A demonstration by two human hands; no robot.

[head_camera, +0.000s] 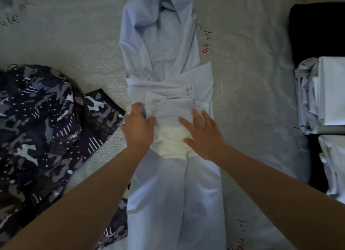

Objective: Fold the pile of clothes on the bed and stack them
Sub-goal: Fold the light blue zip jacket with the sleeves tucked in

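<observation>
Centrally, a pale blue garment (168, 59) lies lengthwise down the bed (252, 81), sides folded in to a narrow strip w/ a folded wad of cuffs/sleeves at mid-length. L hand (138, 126) rests at the wad's left edge, fingers lightly bent over the fabric; firm grip or not, cannot tell. R hand (203, 134) presses flat on the wad's right side, fingers straight and spread. Camo-print garment (41, 122) lies unfolded just left, touching the blue one near the bottom. Folded pale stack (324, 93) sits at the far right edge, well apart, w/ a black item (317, 31) beyond it.
</observation>
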